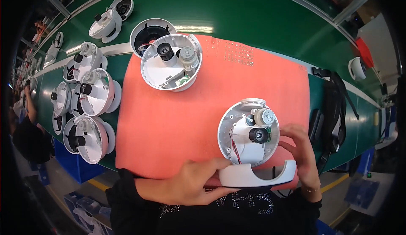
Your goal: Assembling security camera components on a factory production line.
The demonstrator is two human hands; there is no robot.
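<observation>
A round white plastic housing (226, 129) lies open side up near the front of the pink mat. Inside it are a silvery motor, a black cylindrical part and red and dark wires. My left hand (192, 180) pinches the left end of a curved white cover (258, 176) with a notched edge, held at the near side of the housing; the wires run down toward this cover. My right hand (301, 150) is at the housing's right side, fingers bent and apart, tips close to its rim. Whether they touch it I cannot tell.
Another open housing assembly (169, 74) sits at the mat's far left. Several similar ones (95, 93) crowd the green table on the left. Tiny metal pieces (239, 54) lie in rows on the mat (177, 120). A black strap bag (334, 112) lies right; a co-worker (31, 137) is far left.
</observation>
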